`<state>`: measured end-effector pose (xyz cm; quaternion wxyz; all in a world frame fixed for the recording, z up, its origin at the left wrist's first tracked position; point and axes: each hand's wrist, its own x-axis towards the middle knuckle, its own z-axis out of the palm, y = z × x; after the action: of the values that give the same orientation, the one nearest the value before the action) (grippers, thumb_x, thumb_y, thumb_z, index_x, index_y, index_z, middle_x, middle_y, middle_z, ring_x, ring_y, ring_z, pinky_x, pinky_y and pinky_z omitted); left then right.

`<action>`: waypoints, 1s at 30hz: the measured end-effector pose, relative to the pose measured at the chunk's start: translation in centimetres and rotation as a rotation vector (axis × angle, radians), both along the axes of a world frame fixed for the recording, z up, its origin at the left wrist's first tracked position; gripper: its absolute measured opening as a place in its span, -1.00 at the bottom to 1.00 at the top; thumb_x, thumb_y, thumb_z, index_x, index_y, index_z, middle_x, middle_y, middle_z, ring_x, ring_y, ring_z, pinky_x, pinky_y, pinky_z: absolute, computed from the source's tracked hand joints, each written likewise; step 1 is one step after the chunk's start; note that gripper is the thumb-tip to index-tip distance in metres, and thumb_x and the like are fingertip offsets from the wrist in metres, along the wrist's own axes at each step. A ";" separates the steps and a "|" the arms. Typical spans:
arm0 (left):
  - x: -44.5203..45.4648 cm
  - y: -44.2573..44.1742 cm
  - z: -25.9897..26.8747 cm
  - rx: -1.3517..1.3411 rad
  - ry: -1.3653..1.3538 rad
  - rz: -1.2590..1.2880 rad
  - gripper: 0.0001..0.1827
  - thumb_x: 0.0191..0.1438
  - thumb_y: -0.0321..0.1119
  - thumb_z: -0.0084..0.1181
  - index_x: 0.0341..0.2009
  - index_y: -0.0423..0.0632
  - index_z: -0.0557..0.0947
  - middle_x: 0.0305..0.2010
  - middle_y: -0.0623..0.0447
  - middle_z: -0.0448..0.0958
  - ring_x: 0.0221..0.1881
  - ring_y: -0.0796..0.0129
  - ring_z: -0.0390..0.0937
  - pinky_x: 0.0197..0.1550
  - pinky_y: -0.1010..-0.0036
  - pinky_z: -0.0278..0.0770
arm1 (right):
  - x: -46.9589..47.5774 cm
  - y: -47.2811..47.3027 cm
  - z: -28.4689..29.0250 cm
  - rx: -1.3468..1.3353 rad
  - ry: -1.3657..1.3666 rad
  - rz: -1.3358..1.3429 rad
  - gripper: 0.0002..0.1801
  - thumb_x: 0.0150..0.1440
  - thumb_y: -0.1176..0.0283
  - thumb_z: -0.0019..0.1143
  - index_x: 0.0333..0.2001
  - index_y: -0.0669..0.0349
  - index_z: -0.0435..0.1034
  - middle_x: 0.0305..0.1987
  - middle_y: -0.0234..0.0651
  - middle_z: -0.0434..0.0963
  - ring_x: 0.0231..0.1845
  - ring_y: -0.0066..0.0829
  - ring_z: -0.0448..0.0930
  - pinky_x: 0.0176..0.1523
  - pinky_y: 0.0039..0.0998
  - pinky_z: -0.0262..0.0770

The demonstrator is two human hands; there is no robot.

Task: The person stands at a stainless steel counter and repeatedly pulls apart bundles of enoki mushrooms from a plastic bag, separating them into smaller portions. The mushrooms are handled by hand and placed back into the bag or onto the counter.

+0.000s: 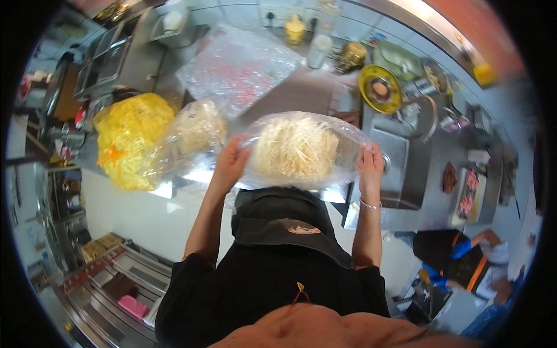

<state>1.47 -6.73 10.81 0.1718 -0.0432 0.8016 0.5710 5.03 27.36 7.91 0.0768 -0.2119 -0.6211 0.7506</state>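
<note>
A clear plastic bag (350, 150) is stretched between my two hands, just over the counter's front edge. Inside it lies a thick bundle of pale enoki mushrooms (298, 148). My left hand (233, 163) pinches the bag's left end, and my right hand (370, 165) grips the right end beside the sink. Left of my left hand, another clear bag (200, 126) holds a similar pale bundle. A knotted yellow plastic bag (135, 139) stands next to that one.
A large plastic sheet or bag (239, 65) lies at the back of the steel counter. To my right are a sink (394, 169), a yellow-rimmed bowl (380, 89) with an egg, and a tray of meat (469, 195). A co-worker (461, 256) is at lower right.
</note>
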 end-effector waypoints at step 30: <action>5.5 -13.7 -6.0 0.062 0.278 0.999 -0.57 0.09 -0.54 -0.01 0.07 -0.17 0.25 0.09 -0.10 0.22 0.05 0.23 0.32 0.09 0.42 0.34 | -2.4 -16.0 7.4 0.923 0.579 0.994 -0.72 -0.04 0.49 0.16 -0.20 0.22 0.37 -0.17 -0.27 0.45 -0.17 -0.25 0.50 -0.15 -0.34 0.47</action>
<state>6.96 -20.43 4.78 -0.2287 -0.3390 0.6811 0.6074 2.63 11.35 15.30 -0.0304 0.3551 -0.8513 0.3850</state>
